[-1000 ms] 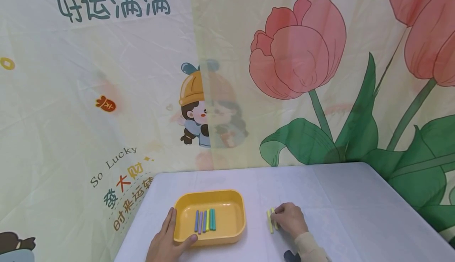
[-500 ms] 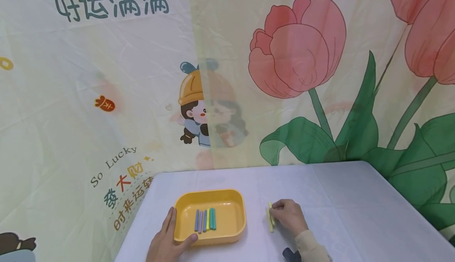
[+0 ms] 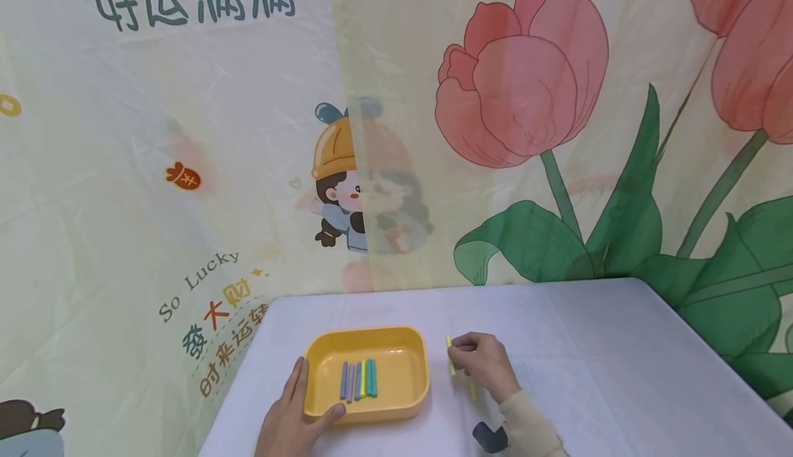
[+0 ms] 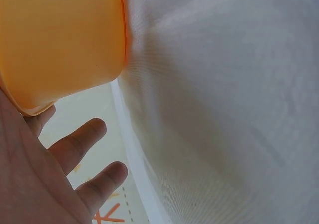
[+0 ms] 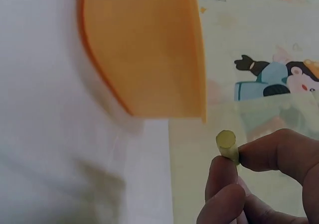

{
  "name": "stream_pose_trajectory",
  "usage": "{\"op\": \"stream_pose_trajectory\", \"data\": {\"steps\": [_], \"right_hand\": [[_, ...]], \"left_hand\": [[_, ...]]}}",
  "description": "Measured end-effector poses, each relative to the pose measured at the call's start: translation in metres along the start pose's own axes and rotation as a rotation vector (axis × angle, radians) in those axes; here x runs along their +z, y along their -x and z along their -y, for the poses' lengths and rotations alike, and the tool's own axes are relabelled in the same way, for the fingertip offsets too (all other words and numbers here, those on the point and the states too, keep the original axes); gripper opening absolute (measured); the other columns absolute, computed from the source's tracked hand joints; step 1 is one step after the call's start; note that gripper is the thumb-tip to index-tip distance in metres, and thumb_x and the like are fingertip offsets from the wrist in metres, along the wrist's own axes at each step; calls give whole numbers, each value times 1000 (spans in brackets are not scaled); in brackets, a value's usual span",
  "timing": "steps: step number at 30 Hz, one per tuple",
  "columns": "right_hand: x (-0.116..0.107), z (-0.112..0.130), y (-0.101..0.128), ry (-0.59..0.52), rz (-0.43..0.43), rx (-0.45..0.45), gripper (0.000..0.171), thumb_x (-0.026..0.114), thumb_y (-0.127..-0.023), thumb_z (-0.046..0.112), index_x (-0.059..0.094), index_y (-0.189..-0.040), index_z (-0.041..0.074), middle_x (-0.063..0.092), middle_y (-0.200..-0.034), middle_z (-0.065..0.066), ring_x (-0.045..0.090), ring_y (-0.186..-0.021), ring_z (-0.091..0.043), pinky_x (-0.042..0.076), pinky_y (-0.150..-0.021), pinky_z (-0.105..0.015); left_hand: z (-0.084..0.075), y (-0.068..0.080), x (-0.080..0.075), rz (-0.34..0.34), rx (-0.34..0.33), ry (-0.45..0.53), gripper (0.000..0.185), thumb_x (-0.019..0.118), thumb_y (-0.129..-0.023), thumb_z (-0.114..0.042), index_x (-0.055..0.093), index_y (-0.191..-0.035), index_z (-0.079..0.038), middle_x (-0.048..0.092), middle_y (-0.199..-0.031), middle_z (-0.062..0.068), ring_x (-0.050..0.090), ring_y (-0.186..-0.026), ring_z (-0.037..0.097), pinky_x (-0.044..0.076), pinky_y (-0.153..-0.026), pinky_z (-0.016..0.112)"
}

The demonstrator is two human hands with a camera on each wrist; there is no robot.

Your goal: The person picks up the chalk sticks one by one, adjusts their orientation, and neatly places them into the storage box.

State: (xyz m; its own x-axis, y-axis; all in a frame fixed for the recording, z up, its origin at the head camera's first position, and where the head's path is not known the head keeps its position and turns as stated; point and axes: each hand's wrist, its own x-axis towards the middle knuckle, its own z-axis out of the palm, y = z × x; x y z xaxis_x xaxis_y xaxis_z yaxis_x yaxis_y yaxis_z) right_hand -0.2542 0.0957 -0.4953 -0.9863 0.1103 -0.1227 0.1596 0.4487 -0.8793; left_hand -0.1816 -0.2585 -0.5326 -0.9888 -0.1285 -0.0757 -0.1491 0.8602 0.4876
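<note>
A yellow tray [image 3: 403,373] sits on the table with a row of blue, purple, yellow and teal chalk sticks [image 3: 358,380] in it. At its left front corner my left hand [image 3: 290,416] rests, straight fingers along the left side and thumb by the front rim. In the left wrist view, spread fingers [image 4: 79,139] show below the tray wall. Right of the tray, my right hand [image 3: 486,364] pinches a yellow chalk stick [image 5: 227,142] between thumb and fingers, above the table. A second yellow chalk stick [image 3: 473,389] lies on the cloth under that hand, partly hidden.
White cloth covers the table [image 3: 595,374]. Behind it hangs a printed backdrop [image 3: 396,133] with tulips and cartoon figures. A dark object [image 3: 489,436] shows beside the right sleeve.
My right hand has lifted one of the two yellow chalk sticks off the cloth and moved left toward the tray. The left hand and the tray stay in place.
</note>
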Motion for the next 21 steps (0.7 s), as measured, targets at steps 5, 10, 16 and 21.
{"op": "stream_pose_trajectory", "data": {"steps": [5,10,16,21], "right_hand": [[11,15,4,-21,36,-36,26,73,-80,18,74,-103,4,70,-84,-2,67,-70,-15,61,-63,-28],[21,25,8,-54,65,-73,24,73,-83,18,73,-103,4,69,-87,-4,67,-71,-16,62,-64,-29],[32,38,8,-71,83,-131,23,72,-85,17,73,-103,2,69,-86,-4,66,-70,-16,62,-64,-32],[43,44,5,-97,106,-162,23,72,-85,15,73,-103,1,69,-87,-5,66,-69,-15,63,-64,-31]], "left_hand": [[-1,-2,0,1,-2,-7,128,53,-78,-88,6,-163,-4,7,-170,15,36,-139,52,35,-111,68],[-1,-2,1,4,1,-12,128,53,-79,-88,6,-162,-3,7,-169,16,37,-138,52,36,-110,68],[0,-2,1,-8,15,-15,127,54,-79,-87,6,-162,-2,6,-169,16,37,-139,52,37,-110,68],[1,-1,2,-20,18,-17,127,53,-79,-87,6,-163,-3,6,-170,15,36,-139,52,36,-111,67]]}}
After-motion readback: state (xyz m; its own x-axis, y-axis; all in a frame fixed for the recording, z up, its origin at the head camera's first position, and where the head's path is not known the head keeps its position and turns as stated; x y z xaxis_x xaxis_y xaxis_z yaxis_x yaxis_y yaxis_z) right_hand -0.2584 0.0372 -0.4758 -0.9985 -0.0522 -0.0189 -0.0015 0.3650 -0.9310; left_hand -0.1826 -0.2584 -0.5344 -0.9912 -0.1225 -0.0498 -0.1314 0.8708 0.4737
